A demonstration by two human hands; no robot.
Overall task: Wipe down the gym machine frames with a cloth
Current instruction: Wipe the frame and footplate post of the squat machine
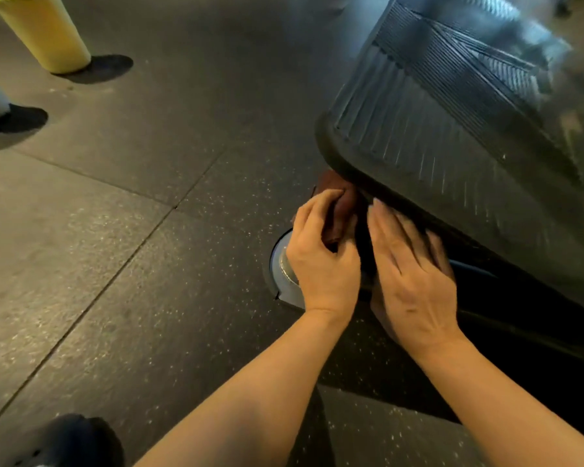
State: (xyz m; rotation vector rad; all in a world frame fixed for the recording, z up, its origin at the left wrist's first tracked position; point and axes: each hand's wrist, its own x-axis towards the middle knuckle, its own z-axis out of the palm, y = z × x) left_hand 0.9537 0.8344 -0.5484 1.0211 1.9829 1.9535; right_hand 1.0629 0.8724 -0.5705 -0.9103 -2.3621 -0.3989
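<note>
Wiping under the ribbed footplate [452,112] lip: my left hand [321,261] is gripping the brown cloth [343,205] against the frame beneath; right hand [415,281], fingers straight, is resting beside it. Judging progress: mid-wipe, remaining frames out of view.

Open floor [122,230] lies left; the ribbed footplate [452,123] overhangs, blocking the right.

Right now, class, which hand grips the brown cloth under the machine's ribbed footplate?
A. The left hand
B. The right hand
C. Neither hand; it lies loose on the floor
A: the left hand curls its fingers round the brown cloth, while the right hand lies flat with straight fingers beside it.
</note>
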